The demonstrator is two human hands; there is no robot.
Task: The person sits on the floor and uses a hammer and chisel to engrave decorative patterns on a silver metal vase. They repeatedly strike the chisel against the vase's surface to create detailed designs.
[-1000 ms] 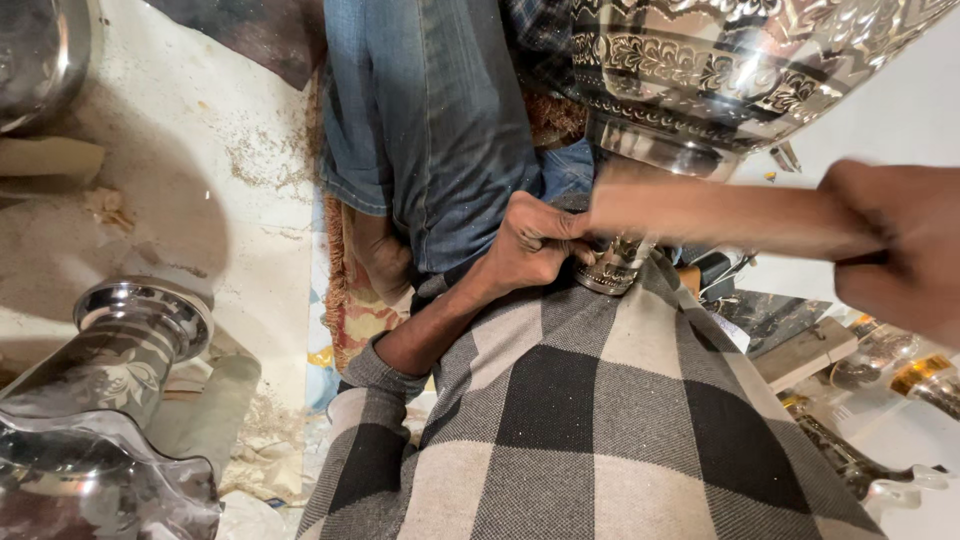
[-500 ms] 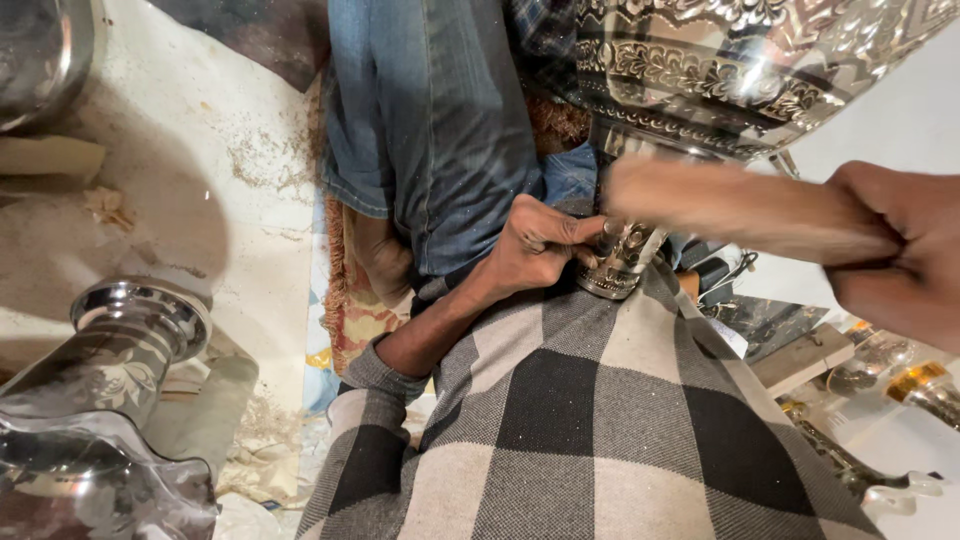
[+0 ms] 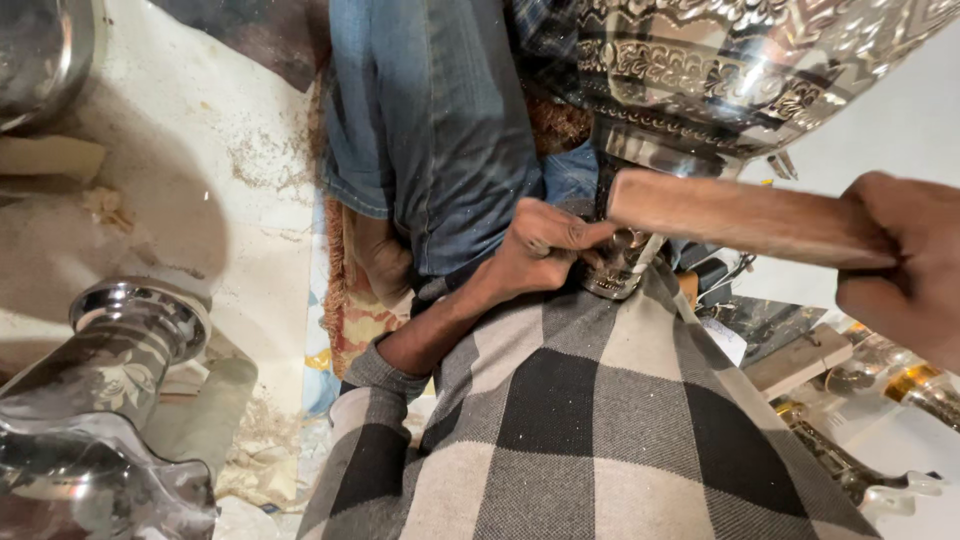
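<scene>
Wooden mallet (image 3: 740, 215) sat clenched in the right hand (image 3: 905, 265), at 3 o'clock of the left hand (image 3: 540, 245) pinching the silver vessel's (image 3: 720, 70) stem.

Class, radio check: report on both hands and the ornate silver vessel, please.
Left hand pinched at the silver vessel's stem. Right hand gripping a wooden stick, laid across the stem. Checked cloth below; nothing blocking.

The person wore faded blue denim trousers (image 3: 430, 130), seen in the upper middle of the frame, their fabric flecked with pale dust. A checked cloth (image 3: 590, 420) of black, grey and cream squares covered the lower centre. The left hand (image 3: 545, 245) came out of a grey ribbed cuff (image 3: 385, 370) pushed up the forearm. The right hand (image 3: 905, 260), at the right edge, was bare, its sleeve out of view.
</scene>
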